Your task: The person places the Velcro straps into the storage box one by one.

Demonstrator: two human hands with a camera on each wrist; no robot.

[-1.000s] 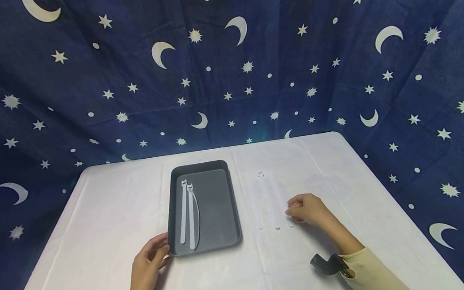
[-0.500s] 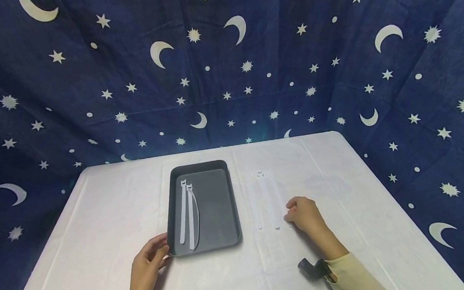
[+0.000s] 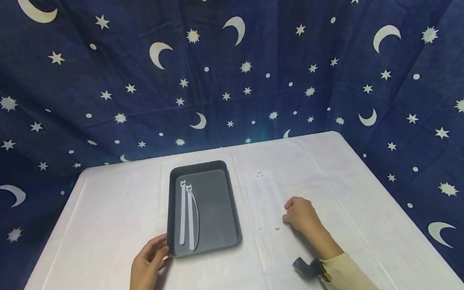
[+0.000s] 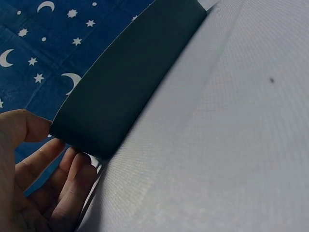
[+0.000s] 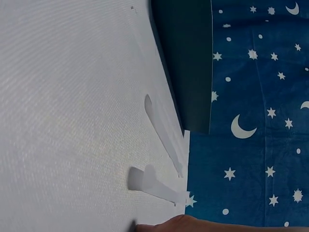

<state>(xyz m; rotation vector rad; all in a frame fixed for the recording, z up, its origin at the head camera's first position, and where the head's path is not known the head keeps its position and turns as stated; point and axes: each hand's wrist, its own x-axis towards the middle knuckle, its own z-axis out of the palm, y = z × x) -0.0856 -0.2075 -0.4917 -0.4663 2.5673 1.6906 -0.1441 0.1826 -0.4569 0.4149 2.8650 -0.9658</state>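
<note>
A dark blue curtain (image 3: 225,51) printed with moons and stars is being hung behind a white-covered table (image 3: 99,217). A grey tray (image 3: 215,200) is being pinched at its near left corner by the left hand's (image 3: 148,258) thumb and fingers. The right hand's (image 3: 302,213) fingers are being held bent; whether anything is being pinched cannot be told. Two white straps (image 3: 182,216) are being held in the tray; paler straps (image 3: 254,204) are being kept between tray and right hand.

- One grey tray (image 3: 216,202) on one surface (image 3: 337,200).
- Two headed white straps (image 3: 182,213) near the tray's left edge; whether the curved strip (image 3: 198,214) makes three is unclear.
- Two pale straps (image 3: 254,206) beyond its right edge; any third is too faint.
- Two hand grips: left grip (image 3: 150,256), right grip (image 3: 300,212).
</note>
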